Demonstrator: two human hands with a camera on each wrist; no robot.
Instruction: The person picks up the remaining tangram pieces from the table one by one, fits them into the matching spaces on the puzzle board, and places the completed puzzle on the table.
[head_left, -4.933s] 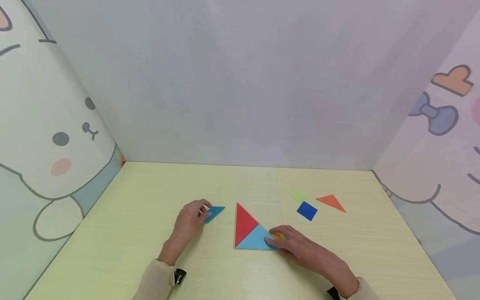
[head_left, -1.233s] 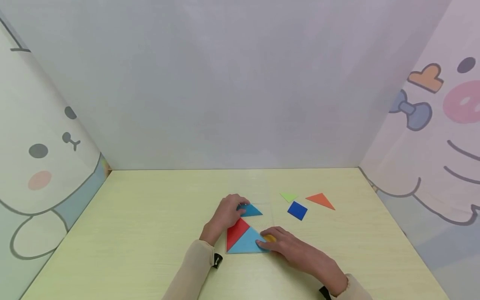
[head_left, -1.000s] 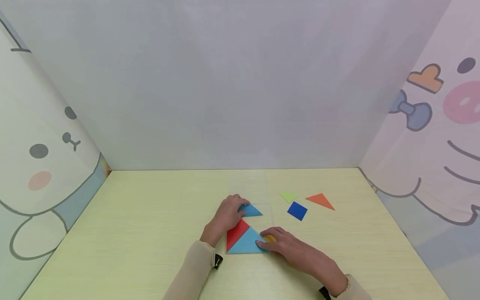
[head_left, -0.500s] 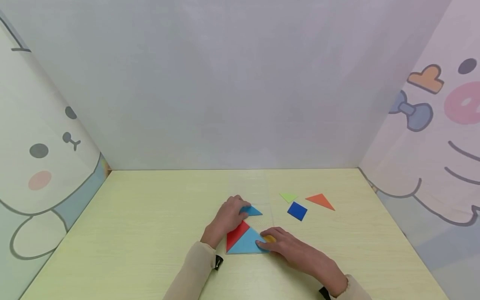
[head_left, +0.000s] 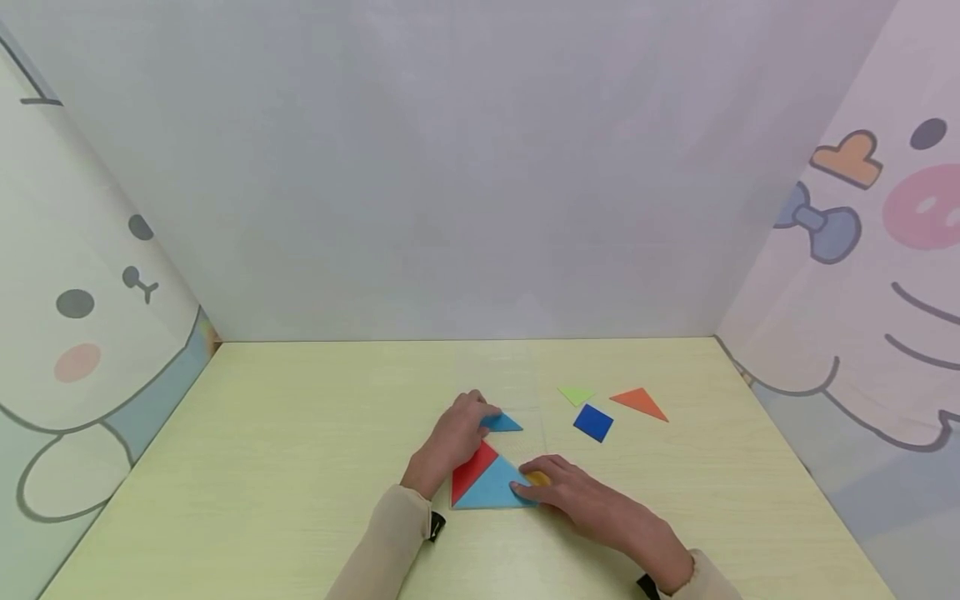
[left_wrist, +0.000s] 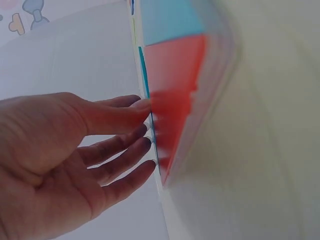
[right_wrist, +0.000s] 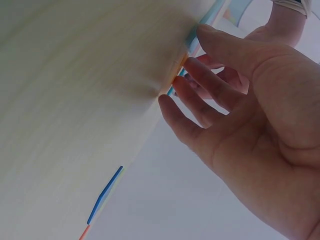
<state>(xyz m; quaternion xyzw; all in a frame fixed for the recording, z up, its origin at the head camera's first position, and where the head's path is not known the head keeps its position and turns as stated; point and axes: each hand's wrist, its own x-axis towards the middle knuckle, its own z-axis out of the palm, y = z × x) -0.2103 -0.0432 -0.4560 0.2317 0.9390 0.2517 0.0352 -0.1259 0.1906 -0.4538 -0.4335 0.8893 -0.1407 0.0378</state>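
Note:
In the head view my left hand [head_left: 452, 435] pinches a blue triangle tile [head_left: 506, 423], which lies flat just beyond the red triangle [head_left: 471, 475]. Beside the red one is a light blue triangle [head_left: 492, 488], their long edges meeting. My right hand [head_left: 588, 498] has its thumb on the light blue triangle's right corner and its fingers over a yellow piece [head_left: 537, 477]. Most of that yellow piece is hidden; the right wrist view shows its orange-looking edge [right_wrist: 176, 74] at the fingertips. The left wrist view has the thumb near the red triangle [left_wrist: 172, 95], fingertips spread along its far side.
Right of centre lie a dark blue square [head_left: 593, 423], a small green triangle [head_left: 577, 395] and an orange triangle [head_left: 641, 403]. A pale wooden table [head_left: 262, 467] meets a grey back wall [head_left: 480, 167]; cartoon-printed panels stand at both sides.
Since the earliest frame my left hand has carried the blue triangle rightward, to the far side of the red triangle. Over the last second both hands have stayed almost still.

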